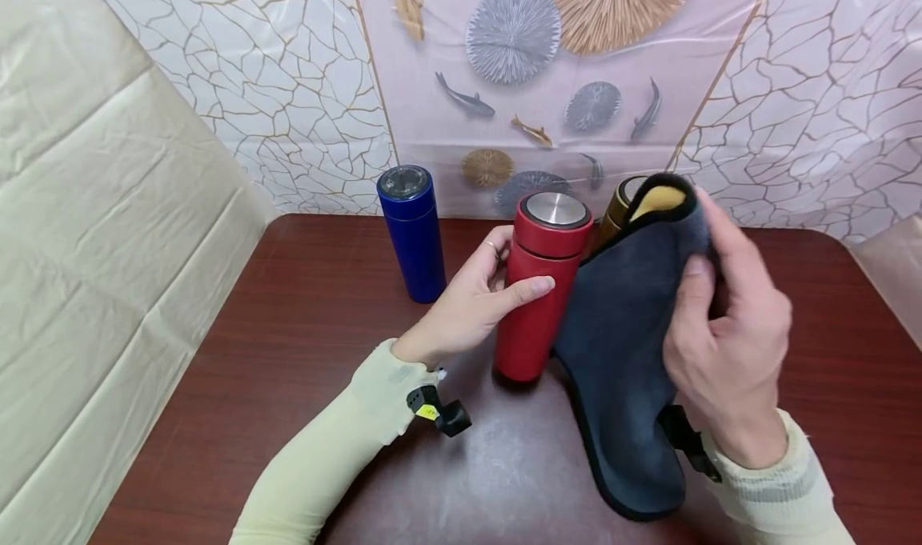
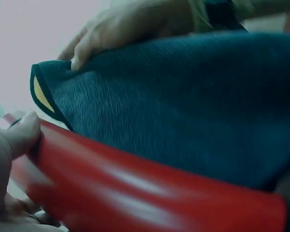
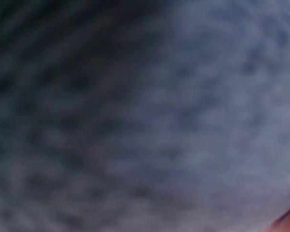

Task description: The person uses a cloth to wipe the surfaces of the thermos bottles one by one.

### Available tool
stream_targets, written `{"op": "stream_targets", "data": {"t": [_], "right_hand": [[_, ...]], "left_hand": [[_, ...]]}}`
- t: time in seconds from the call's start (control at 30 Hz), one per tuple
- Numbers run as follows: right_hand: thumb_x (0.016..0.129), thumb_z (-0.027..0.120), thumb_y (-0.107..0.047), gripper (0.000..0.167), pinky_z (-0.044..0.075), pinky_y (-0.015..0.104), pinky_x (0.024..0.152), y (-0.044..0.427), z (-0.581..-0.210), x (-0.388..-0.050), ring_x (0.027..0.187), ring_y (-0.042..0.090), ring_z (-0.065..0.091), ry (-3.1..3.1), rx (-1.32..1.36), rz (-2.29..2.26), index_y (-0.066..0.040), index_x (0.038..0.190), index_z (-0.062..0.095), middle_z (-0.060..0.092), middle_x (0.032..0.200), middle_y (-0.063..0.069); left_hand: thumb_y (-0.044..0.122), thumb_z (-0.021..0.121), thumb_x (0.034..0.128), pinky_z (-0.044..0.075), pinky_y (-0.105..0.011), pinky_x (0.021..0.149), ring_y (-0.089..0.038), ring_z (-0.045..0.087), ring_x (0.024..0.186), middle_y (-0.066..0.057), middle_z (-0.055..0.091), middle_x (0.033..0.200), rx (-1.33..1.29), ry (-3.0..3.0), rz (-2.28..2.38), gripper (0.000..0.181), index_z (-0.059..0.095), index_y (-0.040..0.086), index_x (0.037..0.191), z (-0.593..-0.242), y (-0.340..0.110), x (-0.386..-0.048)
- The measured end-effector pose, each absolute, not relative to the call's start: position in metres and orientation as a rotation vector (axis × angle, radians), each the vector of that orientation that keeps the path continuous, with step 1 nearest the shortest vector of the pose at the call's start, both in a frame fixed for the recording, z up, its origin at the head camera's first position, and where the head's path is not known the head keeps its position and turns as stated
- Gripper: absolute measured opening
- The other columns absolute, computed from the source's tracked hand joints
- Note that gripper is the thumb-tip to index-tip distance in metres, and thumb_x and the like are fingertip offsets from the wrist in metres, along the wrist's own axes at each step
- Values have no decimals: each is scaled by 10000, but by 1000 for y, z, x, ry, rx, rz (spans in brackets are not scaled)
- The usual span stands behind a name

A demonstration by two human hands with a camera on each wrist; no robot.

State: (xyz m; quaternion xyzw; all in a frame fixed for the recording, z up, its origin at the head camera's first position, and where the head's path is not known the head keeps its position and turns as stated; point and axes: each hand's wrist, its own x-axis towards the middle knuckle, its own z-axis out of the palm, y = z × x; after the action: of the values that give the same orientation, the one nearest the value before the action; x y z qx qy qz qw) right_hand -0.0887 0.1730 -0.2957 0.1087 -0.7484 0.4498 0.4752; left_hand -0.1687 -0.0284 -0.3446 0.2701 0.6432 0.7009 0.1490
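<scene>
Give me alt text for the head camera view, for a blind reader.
A person's left hand grips a red bottle, while the right hand pinches the upper end of a dark boot-shaped item with a yellow lining. A blue bottle stands to the left on a reddish-brown table, and a gold-brown bottle is partly hidden behind the dark item.

Reddish-brown table (image 1: 310, 289) before white, gold-veined wall covering (image 1: 288, 89)
</scene>
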Motion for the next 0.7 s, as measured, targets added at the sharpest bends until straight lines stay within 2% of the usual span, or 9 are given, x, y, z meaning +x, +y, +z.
{"op": "stream_targets", "data": {"t": [0.13, 0.3, 0.47, 0.7], "right_hand": [[972, 532, -35, 343, 473, 181, 985, 188, -287, -89, 1089, 87, 657, -1785, 131, 1100, -15, 1272, 697, 718, 1241, 152], [973, 500, -34, 345, 483, 143, 884, 205, -278, -91, 949, 61, 638, -1723, 61, 1107, -31, 1257, 696, 731, 1180, 105], [1004, 447, -51, 379, 475, 128, 904, 224, -275, -93, 1034, 57, 616, -1812, 40, 1049, -70, 1321, 653, 683, 1234, -44], [1040, 413, -68, 378, 477, 169, 947, 244, -279, -97, 1067, 114, 637, -1853, 20, 1193, -116, 1364, 600, 684, 1269, 23]], "left_hand": [[74, 751, 923, 541, -322, 1015, -185, 637, 1180, -51, 605, 1332, 801, 2003, 2047, 611, 444, 171, 1442, -350, -26, -177], [33, 792, 876, 524, -310, 1050, -175, 630, 1214, -66, 620, 1356, 689, 2022, 2125, 670, 459, 161, 1443, -358, -26, -187], [-38, 792, 847, 498, -341, 1095, -207, 609, 1263, -111, 605, 1388, 612, 1979, 2215, 699, 438, 117, 1429, -363, -28, -196], [25, 790, 875, 477, -356, 1119, -194, 579, 1281, -83, 577, 1398, 567, 2072, 2218, 657, 434, 105, 1421, -366, -31, -213]]}}
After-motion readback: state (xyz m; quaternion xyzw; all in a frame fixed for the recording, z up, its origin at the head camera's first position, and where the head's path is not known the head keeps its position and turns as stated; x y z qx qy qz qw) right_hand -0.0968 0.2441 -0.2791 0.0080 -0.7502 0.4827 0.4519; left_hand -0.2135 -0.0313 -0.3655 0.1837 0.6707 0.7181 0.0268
